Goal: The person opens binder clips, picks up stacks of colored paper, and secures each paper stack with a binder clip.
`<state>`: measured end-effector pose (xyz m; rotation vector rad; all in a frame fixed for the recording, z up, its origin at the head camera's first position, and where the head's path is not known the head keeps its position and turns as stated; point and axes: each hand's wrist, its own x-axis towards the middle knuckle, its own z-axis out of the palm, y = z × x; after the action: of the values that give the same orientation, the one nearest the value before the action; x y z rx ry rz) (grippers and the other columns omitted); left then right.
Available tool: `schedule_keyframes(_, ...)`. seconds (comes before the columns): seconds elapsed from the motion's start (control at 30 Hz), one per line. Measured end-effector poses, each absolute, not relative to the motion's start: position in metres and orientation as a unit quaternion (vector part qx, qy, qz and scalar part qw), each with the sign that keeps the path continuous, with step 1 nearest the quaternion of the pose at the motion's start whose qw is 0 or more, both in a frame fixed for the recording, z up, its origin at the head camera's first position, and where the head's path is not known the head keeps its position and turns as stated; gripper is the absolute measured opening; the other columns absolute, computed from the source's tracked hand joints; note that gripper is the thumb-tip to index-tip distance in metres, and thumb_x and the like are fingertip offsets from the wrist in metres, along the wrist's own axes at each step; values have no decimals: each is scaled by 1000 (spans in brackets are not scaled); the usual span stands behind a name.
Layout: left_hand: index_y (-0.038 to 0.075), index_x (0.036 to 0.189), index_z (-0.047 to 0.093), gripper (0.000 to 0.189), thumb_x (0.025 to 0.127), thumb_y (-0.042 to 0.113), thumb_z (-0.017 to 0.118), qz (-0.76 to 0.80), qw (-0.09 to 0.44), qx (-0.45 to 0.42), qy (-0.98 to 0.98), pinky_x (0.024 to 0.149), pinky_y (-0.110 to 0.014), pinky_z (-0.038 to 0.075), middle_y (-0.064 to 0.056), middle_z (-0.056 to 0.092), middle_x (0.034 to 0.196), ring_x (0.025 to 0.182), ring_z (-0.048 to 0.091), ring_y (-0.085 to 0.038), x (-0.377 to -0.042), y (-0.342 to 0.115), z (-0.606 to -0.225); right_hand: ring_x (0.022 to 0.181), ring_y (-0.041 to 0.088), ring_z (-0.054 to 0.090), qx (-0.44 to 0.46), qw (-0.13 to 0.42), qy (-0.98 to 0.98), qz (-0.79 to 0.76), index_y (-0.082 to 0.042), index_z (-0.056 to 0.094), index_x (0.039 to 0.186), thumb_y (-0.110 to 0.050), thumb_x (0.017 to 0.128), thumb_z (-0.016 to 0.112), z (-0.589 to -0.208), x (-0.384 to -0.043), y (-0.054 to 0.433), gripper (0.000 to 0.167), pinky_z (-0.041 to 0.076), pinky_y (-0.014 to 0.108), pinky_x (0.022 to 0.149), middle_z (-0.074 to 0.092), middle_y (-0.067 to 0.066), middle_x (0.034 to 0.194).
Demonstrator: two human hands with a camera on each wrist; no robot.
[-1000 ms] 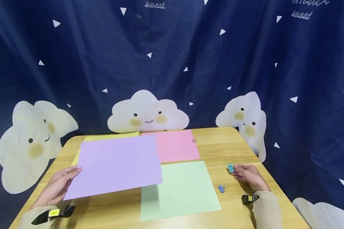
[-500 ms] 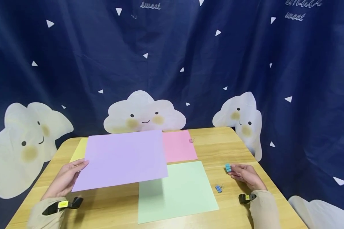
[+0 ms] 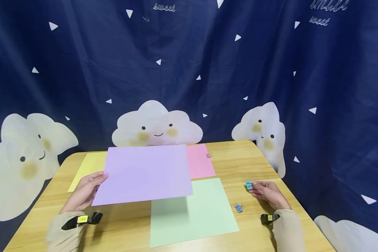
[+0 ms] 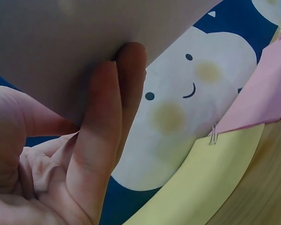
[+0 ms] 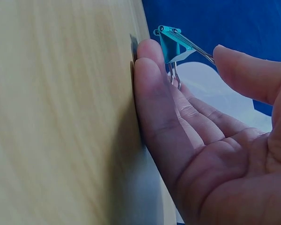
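Note:
A purple sheet of paper [image 3: 148, 175] hangs above the table, tilted, its left edge pinched by my left hand [image 3: 85, 193]. In the left wrist view, the fingers [image 4: 100, 103] lie against one face of the sheet. At the table's right side my right hand [image 3: 269, 193] holds a teal binder clip [image 3: 249, 185] by its wire handles. The right wrist view shows the thumb [image 5: 246, 70] on one handle of this clip, with the fingers low beside the tabletop. Closer to me than that hand lies a blue binder clip [image 3: 238, 208].
A green sheet [image 3: 204, 217] lies mid-table, partly under the purple one. Behind are pink paper [image 3: 200, 162] with a small clip [image 3: 209, 155] on its right edge, and yellow paper [image 3: 88, 168], both partly covered. A dark blue curtain [image 3: 176, 80] hangs behind the wooden table [image 3: 239, 161].
My left hand has carried the purple sheet to the right and slightly up, uncovering more yellow paper and hiding more of the pink. The right hand keeps its hold on the teal clip.

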<state>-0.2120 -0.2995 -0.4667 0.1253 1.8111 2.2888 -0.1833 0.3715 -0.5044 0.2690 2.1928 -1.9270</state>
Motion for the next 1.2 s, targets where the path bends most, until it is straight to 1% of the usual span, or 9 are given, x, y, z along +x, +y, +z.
schedule_keyframes(0.23,22,104,70,18,107,11,56,775,92,34,625,64,-16,61,11,76,86,74,71,1,-214,-286,-469,92,6,74,86,103,754,-643,23,39,141,-20,109,54,-506,-184,371,56,63,21,85,74,1,103)
schedule_keyframes(0.4,19,107,65,11,107,12,57,780,92,14,619,66,-19,62,8,78,87,75,73,-2,-214,-286,-470,93,7,74,82,105,754,-643,23,39,141,-20,109,54,-505,-185,368,56,63,21,87,74,2,104)
schedule_keyframes(0.57,20,108,64,7,106,15,59,773,82,6,629,65,-15,61,11,77,86,74,71,1,-219,-286,-469,93,9,75,87,97,765,-631,25,40,140,-20,109,55,-503,-184,368,57,63,23,87,75,5,105)
schedule_keyframes(0.67,20,108,65,7,106,15,59,774,85,6,627,65,-14,61,11,77,86,74,71,2,-221,-287,-469,94,9,75,76,90,771,-625,25,42,139,-21,109,54,-496,-184,369,56,63,24,88,76,4,106)
schedule_keyframes(0.73,20,108,64,7,106,15,60,771,82,0,631,63,-13,59,11,77,85,72,70,3,-220,-288,-469,94,8,75,65,81,762,-639,22,47,136,-19,109,54,-489,-187,368,50,62,23,90,75,1,104)
schedule_keyframes(0.83,18,109,63,6,106,15,60,773,82,3,629,65,-15,61,10,76,86,74,71,1,-219,-288,-468,96,6,75,44,67,760,-645,21,47,135,-18,110,52,-473,-193,366,47,62,24,93,72,-2,104)
schedule_keyframes(0.87,18,109,63,5,106,16,60,771,81,0,632,62,-15,60,11,76,84,71,70,2,-219,-288,-468,95,5,74,45,61,756,-650,20,48,134,-18,110,52,-467,-196,364,45,62,23,93,72,-4,102)
schedule_keyframes(1.03,20,106,67,8,106,16,59,775,82,6,627,62,-16,61,11,74,83,70,69,1,-218,-288,-469,96,1,73,32,46,754,-655,18,39,143,-23,111,50,-435,-210,349,53,61,19,91,72,-9,103)
schedule_keyframes(1.2,20,106,67,10,106,15,58,777,78,20,624,67,-18,62,11,74,88,77,71,-1,-217,-287,-471,102,1,71,-1,41,750,-660,20,29,149,-26,111,48,-419,-224,329,63,59,18,93,70,-6,111)
